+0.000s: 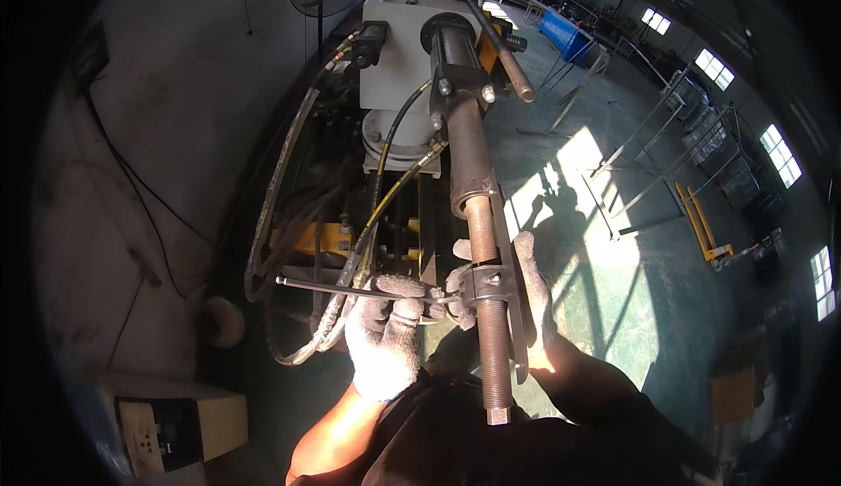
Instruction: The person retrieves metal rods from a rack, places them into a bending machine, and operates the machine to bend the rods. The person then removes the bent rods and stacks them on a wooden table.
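Note:
My left hand (385,341), in a pale knit glove, is closed around a long dark hex key (337,289). The key's ball end points left, and its other end meets a round metal collar (484,286). A threaded rod (495,354) with a squared end passes through this collar toward me. From the right, my gloved right hand (536,289) reaches around behind the collar, and its fingers show on the collar's left side. A flat dark metal bar (517,324) runs alongside the rod and partly hides that hand. Farther off, the rod enters a brown steel tube (469,148).
Hydraulic hoses (377,214) loop down left of the tube, beside a grey machine block (399,56). A long bar (504,52) juts out at the upper right. Metal frames (644,140) and a yellow pallet jack (696,223) stand on the green floor to the right.

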Demonstrator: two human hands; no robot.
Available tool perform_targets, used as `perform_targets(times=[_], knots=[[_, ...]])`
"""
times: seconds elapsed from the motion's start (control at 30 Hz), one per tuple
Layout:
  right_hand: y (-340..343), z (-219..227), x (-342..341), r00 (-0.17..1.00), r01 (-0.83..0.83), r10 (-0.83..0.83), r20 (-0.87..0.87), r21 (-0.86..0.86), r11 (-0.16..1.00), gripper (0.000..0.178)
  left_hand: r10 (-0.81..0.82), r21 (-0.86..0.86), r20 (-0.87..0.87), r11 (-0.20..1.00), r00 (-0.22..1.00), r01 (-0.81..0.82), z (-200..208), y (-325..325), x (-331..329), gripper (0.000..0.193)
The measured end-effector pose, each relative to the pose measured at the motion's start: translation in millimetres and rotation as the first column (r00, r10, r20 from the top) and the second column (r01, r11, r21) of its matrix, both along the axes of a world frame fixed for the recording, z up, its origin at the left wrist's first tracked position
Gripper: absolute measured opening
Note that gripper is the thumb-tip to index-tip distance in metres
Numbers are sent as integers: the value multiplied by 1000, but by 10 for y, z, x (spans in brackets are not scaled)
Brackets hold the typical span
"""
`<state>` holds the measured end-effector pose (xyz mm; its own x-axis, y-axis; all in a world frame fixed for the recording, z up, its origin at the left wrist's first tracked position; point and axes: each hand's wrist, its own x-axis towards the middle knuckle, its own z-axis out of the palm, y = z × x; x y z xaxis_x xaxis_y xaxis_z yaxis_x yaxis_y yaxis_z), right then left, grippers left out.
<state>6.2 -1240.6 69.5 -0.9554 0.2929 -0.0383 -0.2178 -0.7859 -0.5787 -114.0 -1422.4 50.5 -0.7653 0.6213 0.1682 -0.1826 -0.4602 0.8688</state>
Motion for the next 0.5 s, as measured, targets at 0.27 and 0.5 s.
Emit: perform_targets(times=[0.27,0.5], knots=[[64,-131,41,997,69,-70,27,58,996,101,-48,5,96,999,994,48,59,59,-20,13],[21,-45,6,986,97,-111,128,112,989,99,-4,-48,-51,999,999,1,21,104,-50,20]])
